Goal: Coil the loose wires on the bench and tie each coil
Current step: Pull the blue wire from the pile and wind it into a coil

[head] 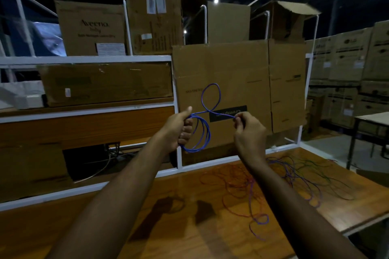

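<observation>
A blue wire [207, 132] is held up in the air above the wooden bench [189, 227]. My left hand [179, 128] grips a small coil of it, whose loops hang below the fist. From the fist the wire runs up into one open loop, crosses itself and reaches my right hand [248, 130], which pinches it between thumb and fingers. On the bench to the right lies a tangle of loose wires [263, 185], red, purple and green, partly hidden by my right forearm.
A white metal frame [179, 160] borders the back of the bench. Behind it stand cardboard boxes [231, 82] on shelves. The bench's right edge [362, 218] drops off; another table [370, 118] stands far right before stacked cartons.
</observation>
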Available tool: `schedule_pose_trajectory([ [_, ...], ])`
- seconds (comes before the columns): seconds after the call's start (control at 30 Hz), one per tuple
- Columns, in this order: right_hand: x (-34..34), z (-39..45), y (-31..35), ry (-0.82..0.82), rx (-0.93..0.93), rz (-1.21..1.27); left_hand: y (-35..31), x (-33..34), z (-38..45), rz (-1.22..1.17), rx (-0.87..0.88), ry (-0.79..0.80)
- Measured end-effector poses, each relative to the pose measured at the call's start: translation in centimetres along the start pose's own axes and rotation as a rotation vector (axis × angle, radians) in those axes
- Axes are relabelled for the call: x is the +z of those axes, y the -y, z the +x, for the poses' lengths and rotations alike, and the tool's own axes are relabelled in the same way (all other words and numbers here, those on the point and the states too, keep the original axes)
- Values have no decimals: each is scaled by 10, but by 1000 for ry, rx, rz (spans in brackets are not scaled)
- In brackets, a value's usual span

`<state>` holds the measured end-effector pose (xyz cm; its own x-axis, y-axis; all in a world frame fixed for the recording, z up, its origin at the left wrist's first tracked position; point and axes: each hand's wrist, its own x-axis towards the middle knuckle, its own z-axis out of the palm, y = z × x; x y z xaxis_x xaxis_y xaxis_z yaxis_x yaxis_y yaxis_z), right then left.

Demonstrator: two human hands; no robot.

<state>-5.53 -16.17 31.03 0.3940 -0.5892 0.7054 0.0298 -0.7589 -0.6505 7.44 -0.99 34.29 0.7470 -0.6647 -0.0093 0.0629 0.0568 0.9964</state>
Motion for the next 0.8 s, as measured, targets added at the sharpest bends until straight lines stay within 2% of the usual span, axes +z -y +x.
schedule_pose_trajectory([
  [0.07, -6, 6, -3, 45, -71, -83, -1, -2, -2, 38, 33, -5],
  [0.13, -11, 8, 1, 280, -82, 13, 1, -2, -3, 106, 81, -43],
  [0.2, -16, 5, 14, 569, 38, 246, 5, 1, -2, 160, 113, -66],
  [0.27, -18, 3, 24, 758, 201, 510, 12, 7, 0, 204, 155, -79],
  [0.33, -17, 3, 31, 851, 349, 729, 19, 12, 3, 284, 223, -112],
  [0.4, -17, 3, 36, 873, 501, 964, 24, 15, 5, 416, 316, -154],
  [0.47, -18, 7, 39, 867, 608, 1211, 28, 12, 8, 570, 416, -191],
  [0.53, -22, 15, 41, 796, 661, 1405, 31, 8, 7, 666, 428, -208],
  [0.63, -27, 35, 33, 514, 721, 1489, 35, -1, 2, 632, 369, -176],
  [0.7, -25, 47, 16, 289, 725, 1253, 34, -5, -5, 496, 294, -98],
  [0.73, -23, 50, 5, 206, 714, 1039, 32, -7, -9, 418, 250, -54],
  [0.8, -18, 52, -19, 146, 627, 518, 28, -11, -16, 261, 188, 37],
])
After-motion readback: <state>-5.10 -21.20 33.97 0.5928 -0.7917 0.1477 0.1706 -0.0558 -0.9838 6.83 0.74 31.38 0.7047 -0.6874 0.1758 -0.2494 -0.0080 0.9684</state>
